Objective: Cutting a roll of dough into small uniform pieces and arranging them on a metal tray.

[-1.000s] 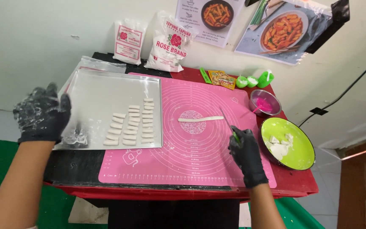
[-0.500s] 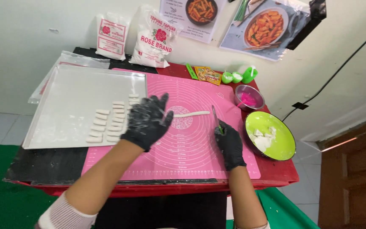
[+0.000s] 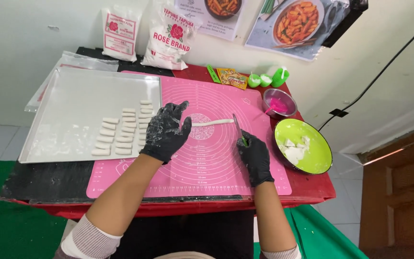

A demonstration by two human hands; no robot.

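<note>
A thin white dough rope lies across the middle of a pink silicone mat. My left hand, in a black glove dusted with flour, hovers with fingers spread over the rope's left end. My right hand, also gloved black, grips a small knife whose blade points up toward the rope's right end. Several short cut dough pieces lie in rows on a metal tray left of the mat.
A green bowl with white dough lumps sits at the right, a small metal bowl with pink content behind it. Two flour bags lean on the wall. Small green cups stand at the back.
My left hand swung from far left over the tray to the mat's centre beside the dough rope. My right hand stayed near the rope's right end with the knife.
</note>
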